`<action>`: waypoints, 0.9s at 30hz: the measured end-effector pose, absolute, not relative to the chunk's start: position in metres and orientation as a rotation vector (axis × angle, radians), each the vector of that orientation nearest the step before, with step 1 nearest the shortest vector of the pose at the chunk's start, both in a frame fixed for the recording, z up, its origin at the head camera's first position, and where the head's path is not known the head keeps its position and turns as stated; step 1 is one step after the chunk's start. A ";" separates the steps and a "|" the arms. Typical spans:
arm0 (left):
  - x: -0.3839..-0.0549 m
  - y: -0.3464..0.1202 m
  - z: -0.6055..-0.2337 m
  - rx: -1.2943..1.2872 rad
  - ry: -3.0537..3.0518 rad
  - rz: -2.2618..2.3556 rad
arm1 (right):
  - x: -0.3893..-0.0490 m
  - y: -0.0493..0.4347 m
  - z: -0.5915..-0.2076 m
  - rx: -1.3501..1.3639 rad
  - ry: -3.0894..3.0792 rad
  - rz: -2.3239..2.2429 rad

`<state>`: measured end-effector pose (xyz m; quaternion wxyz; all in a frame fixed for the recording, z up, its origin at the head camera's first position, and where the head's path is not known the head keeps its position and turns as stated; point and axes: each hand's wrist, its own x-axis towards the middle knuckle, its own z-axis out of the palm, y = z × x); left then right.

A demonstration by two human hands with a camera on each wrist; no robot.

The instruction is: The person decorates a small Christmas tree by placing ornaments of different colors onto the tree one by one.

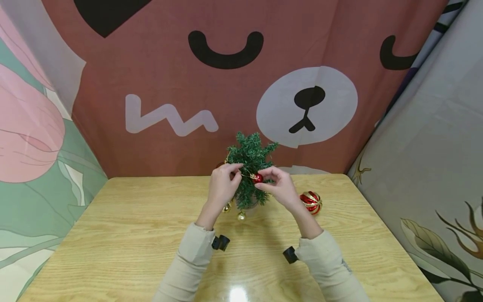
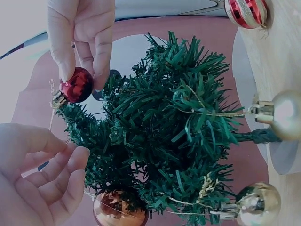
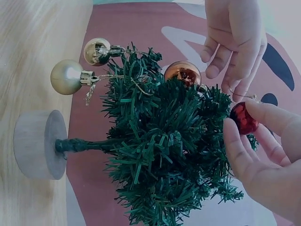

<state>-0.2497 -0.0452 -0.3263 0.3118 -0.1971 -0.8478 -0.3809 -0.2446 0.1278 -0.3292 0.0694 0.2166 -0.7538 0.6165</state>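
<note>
A small artificial Christmas tree (image 1: 250, 153) stands upright on a round base (image 3: 40, 145). In front of its branches, my right hand (image 1: 280, 186) holds a shiny red bauble (image 1: 258, 178) between thumb and fingers. Thin gold string runs from the bauble's cap to my left hand (image 1: 222, 182), whose thumb and fingertip pinch it. The left wrist view has this string taut beside the outer branches. On the tree hang a copper bauble (image 2: 121, 209), a shiny gold bauble (image 2: 259, 203) and a paler matte gold bauble (image 3: 66, 77).
A red and gold striped bauble (image 1: 311, 202) lies on the wooden table (image 1: 151, 235), right of the tree. A brown cloth (image 1: 170, 155) with a printed bear face hangs directly behind the table. Printed cloths also hang at the left and right sides.
</note>
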 end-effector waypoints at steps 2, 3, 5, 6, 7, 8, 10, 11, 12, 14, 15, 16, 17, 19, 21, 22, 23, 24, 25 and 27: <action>-0.250 -0.045 -0.326 -0.506 -2.241 -0.998 | -0.245 0.127 -0.329 0.629 -2.296 1.817; -0.251 -0.045 -0.325 -0.499 -2.245 -0.996 | -0.246 0.127 -0.329 0.622 -2.305 1.805; -0.252 -0.045 -0.324 -0.483 -2.259 -0.977 | -0.247 0.125 -0.329 0.615 -2.322 1.774; -0.253 -0.045 -0.323 -0.473 -2.267 -0.964 | -0.247 0.125 -0.329 0.611 -2.330 1.756; -0.254 -0.045 -0.322 -0.461 -2.276 -0.949 | -0.248 0.125 -0.329 0.607 -2.335 1.741; -0.254 -0.045 -0.322 -0.448 -2.289 -0.934 | -0.248 0.124 -0.329 0.606 -2.339 1.724; -0.255 -0.044 -0.320 -0.427 -2.316 -0.892 | -0.248 0.124 -0.329 0.598 -2.346 1.682; -0.256 -0.044 -0.319 -0.415 -2.332 -0.872 | -0.248 0.124 -0.329 0.597 -2.348 1.661; -0.256 -0.044 -0.319 -0.405 -2.352 -0.853 | -0.248 0.123 -0.328 0.595 -2.348 1.648; -0.256 -0.043 -0.317 -0.383 -2.391 -0.813 | -0.242 0.121 -0.321 0.583 -2.362 1.618; -0.256 -0.043 -0.317 -0.374 -2.409 -0.794 | -0.239 0.120 -0.318 0.576 -2.368 1.607; -0.256 -0.043 -0.317 -0.367 -2.426 -0.777 | -0.237 0.119 -0.314 0.570 -2.373 1.601; -0.256 -0.042 -0.316 -0.359 -2.445 -0.762 | -0.237 0.119 -0.315 0.567 -2.375 1.597; -0.257 -0.041 -0.316 -0.350 -2.470 -0.732 | -0.238 0.120 -0.316 0.555 -2.386 1.586; -0.259 -0.040 -0.316 -0.346 -2.483 -0.708 | -0.244 0.122 -0.322 0.555 -2.387 1.581; -0.259 -0.040 -0.317 -0.346 -2.487 -0.700 | -0.246 0.122 -0.325 0.557 -2.388 1.575; -0.260 -0.040 -0.317 -0.343 -2.490 -0.691 | -0.249 0.123 -0.328 0.561 -2.390 1.567; -0.260 -0.040 -0.317 -0.345 -2.490 -0.683 | -0.250 0.123 -0.328 0.562 -2.394 1.557; -0.260 -0.040 -0.317 -0.346 -2.490 -0.681 | -0.250 0.123 -0.329 0.565 -2.397 1.546; -0.260 -0.039 -0.317 -0.345 -2.496 -0.679 | -0.250 0.123 -0.329 0.566 -2.404 1.528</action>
